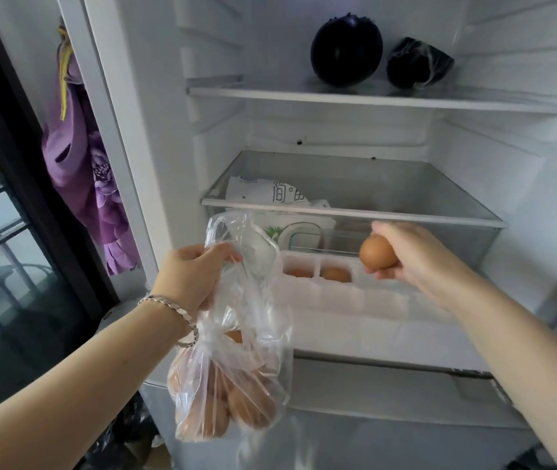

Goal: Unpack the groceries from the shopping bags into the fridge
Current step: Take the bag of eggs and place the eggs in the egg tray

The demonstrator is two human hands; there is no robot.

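We see a white fridge (168, 147) standing open | left hand (199, 276) grips a crinkled clear plastic bag (253, 337) of smooth brown eggs, hanging before the fridge | right hand (416, 262) pinches one oval brown egg (378, 252) just above the white moulded egg tray (355, 293), two cups filled | glossy round aubergine (346, 49) on the top shelf (372, 96)

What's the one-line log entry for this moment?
left hand grips clear plastic egg bag | right hand holds brown egg above white egg tray
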